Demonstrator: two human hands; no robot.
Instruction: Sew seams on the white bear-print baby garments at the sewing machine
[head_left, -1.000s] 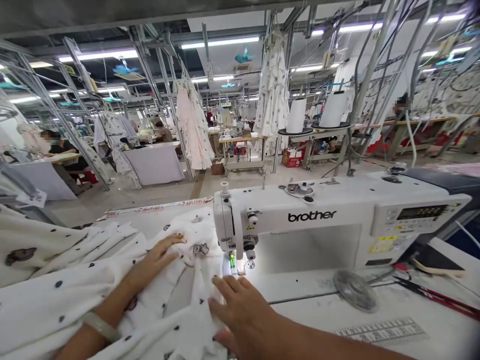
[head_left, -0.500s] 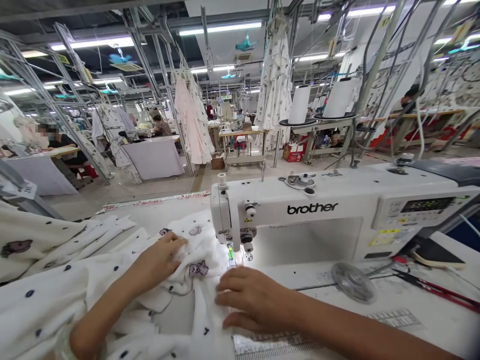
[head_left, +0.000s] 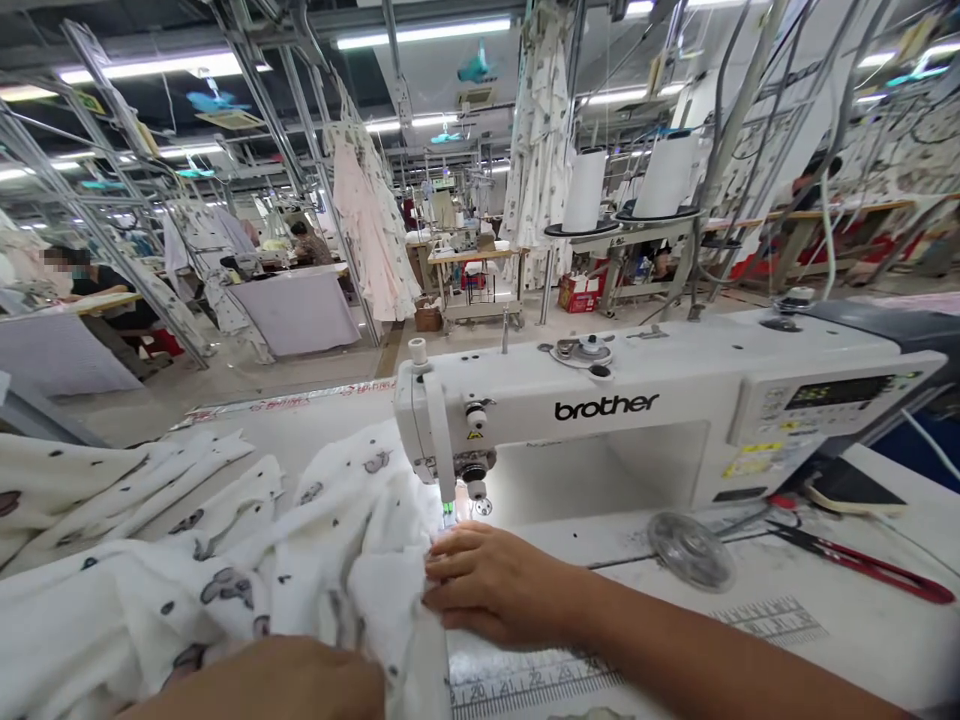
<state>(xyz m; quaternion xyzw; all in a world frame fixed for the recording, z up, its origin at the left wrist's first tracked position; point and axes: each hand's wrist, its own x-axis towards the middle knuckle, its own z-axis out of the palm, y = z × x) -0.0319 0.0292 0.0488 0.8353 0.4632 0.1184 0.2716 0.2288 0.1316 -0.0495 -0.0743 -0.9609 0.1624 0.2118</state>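
Observation:
A white fabric [head_left: 225, 560] printed with small dark animals lies bunched on the table left of a white Brother sewing machine [head_left: 637, 410]. My right hand [head_left: 495, 585] rests just in front of the needle [head_left: 450, 505], its fingers curled and pressing the fabric's edge. My left hand [head_left: 300, 680] is at the bottom edge, mostly cut off, lying against the bunched fabric; its fingers are hidden.
A clear round disc [head_left: 690, 550] and red-handled scissors [head_left: 862, 565] lie on the table right of the needle. A printed ruler [head_left: 540, 680] runs along the table front. Two thread cones [head_left: 622, 190] stand behind. Hanging garments and other workers at tables fill the hall.
My left hand has drawn back from the fabric near the machine to the bottom edge, bunching the cloth up. My right hand stays by the needle, fingers curled more.

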